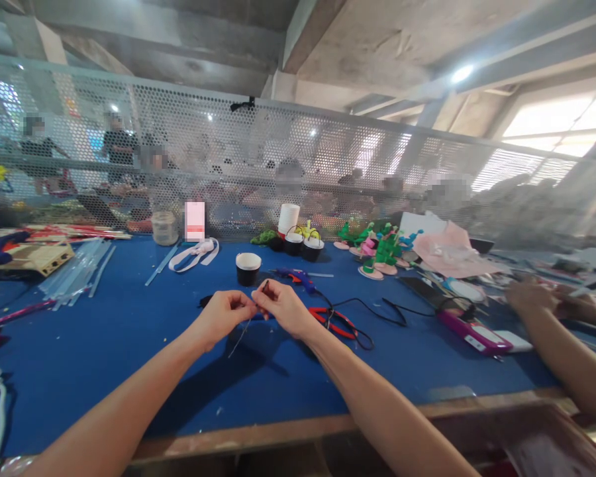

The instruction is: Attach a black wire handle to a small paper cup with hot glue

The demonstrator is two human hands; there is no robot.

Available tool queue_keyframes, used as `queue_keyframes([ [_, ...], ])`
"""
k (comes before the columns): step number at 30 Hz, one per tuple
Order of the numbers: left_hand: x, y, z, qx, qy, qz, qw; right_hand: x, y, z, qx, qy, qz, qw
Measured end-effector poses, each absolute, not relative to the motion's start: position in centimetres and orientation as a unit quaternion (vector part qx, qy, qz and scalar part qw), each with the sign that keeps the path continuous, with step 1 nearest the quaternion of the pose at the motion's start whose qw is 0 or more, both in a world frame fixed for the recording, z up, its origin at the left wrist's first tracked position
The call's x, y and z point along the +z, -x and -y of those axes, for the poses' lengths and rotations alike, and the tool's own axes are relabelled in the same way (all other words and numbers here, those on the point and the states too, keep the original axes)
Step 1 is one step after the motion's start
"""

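**Wire pinched between both hands over the blue table**

Wire [244,326] runs thin and dark between the two hands, held just above the blue table [129,344]. The left hand [222,318] is closed, thumb and forefinger pinched on one stretch of it; the right hand [283,308] is closed on the stretch beside that, with a short end poking up past its fingertips. The hands nearly touch. A loose tail hangs down and to the left below the left hand.

It looks very light, springy rather than limp, and slick enough to slide through a loose pinch. I judge it best taken close to where the hands meet, with fingertip pads, since a grip farther out would let it bend and whip.

Just beyond the hands stands a black cup [248,268]. Beyond the right hand lies a blue glue gun [293,276], and to its right red-handled pliers [335,321] with a black cord [377,311] looping away. Farther right, a co-worker's hand [529,296] works by a pink box [471,333].

Between the hands and the table's near edge [288,427] the cloth lies bare, and well to the left too, as far as the clear sticks [77,271]. To the right the room is tighter, bounded by pliers and cord.
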State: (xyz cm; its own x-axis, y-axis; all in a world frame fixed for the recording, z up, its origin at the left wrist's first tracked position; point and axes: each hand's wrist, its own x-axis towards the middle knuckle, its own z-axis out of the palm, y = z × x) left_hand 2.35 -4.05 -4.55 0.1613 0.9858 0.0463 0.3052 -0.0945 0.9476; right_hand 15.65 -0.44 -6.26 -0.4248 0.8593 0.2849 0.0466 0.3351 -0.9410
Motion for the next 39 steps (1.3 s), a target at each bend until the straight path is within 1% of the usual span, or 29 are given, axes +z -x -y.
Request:
queue_keyframes([
  [4,-4.4,-1.9,3.9,0.379,-0.632,-0.518,0.435,-6.5,-15.6,0.3,0.451,0.345,0.695,0.440],
  [7,-4.3,-1.5,3.7,0.353,-0.652,-0.513,0.431,-6.5,-15.7,0.4,0.454,0.341,0.693,0.444],
  [14,-4.6,-1.3,3.5,0.358,-0.729,-0.489,0.320,-6.4,-15.6,0.7,0.501,0.334,0.671,0.433],
  [17,-4.7,-1.5,3.7,0.366,-0.738,-0.485,0.292,-6.5,-15.5,0.7,0.517,0.337,0.658,0.431],
  [21,-4.7,-1.8,3.9,0.371,-0.734,-0.503,0.265,-6.5,-15.4,0.6,0.496,0.346,0.660,0.445],
  [26,-4.7,-1.7,3.9,0.383,-0.719,-0.509,0.277,-6.5,-15.5,0.6,0.415,0.366,0.709,0.438],
  [30,-4.8,-1.7,3.7,0.381,-0.712,-0.514,0.290,-6.4,-15.5,0.8,0.398,0.367,0.719,0.436],
  [35,-4.9,-1.9,3.6,0.384,-0.694,-0.508,0.335,-6.3,-15.5,1.0,0.430,0.362,0.701,0.439],
  [39,-4.9,-1.9,3.7,0.388,-0.703,-0.497,0.329,-6.4,-15.4,1.0,0.498,0.343,0.656,0.452],
])
